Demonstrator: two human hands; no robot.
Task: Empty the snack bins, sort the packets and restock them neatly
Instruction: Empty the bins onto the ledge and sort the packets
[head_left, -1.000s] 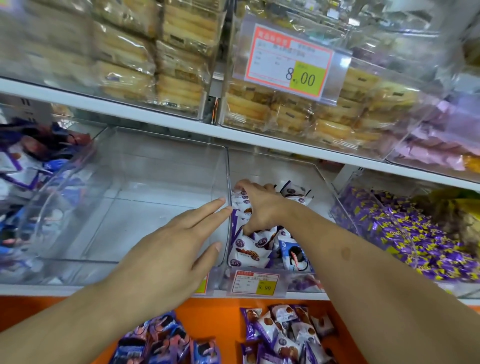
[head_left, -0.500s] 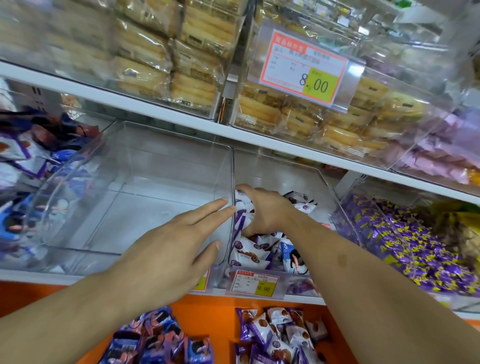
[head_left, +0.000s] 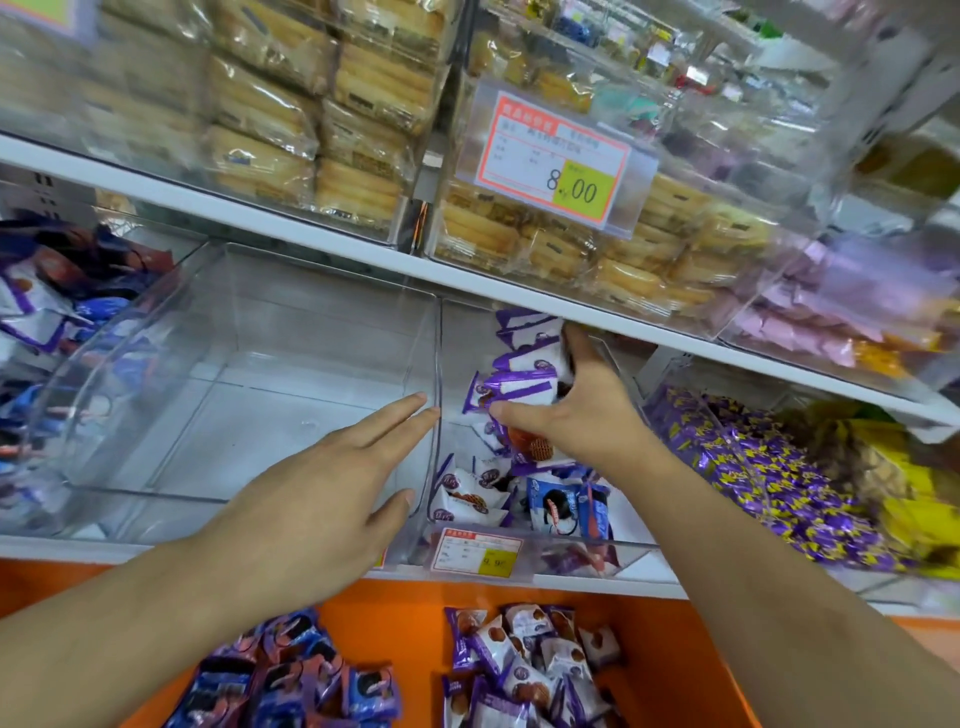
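**Handful coming out of the middle bin**

Right hand (head_left: 582, 410) is deep in the clear plastic bin holding the purple-and-white packets (head_left: 530, 551), and it has a proper grab: a fanned stack of purple-and-white snack packets (head_left: 524, 364), gripped with the thumb low on the left and the fingers curled round the far side, up close to the white shelf edge (head_left: 363, 249). The spread is wide, as it has to be to span that many packets at once. Reads to me as emptying by the handful, not one by one.

Left hand (head_left: 332, 499) holds nothing. Fingers straight and only slightly apart, fingertips (head_left: 415, 402) reaching to the clear divider wall between the two bins, thumb out near the front corner. Whether they actually press the wall I cannot tell; my guess is it is there to steady the bin while the other hand pulls.

The empty clear plastic bin (head_left: 234, 415) on the left is already bare. In the right-hand bin, loose packets remain at the bottom, including a blue-and-white packet (head_left: 561, 509), behind the small orange-and-yellow price label (head_left: 478, 551).

Below, on the orange surface (head_left: 405, 618), two piles sit apart: a heap of blue-and-purple packets (head_left: 291, 680) and a heap of purple-and-white packets (head_left: 530, 660). So sorting looks under way, restocking not yet.
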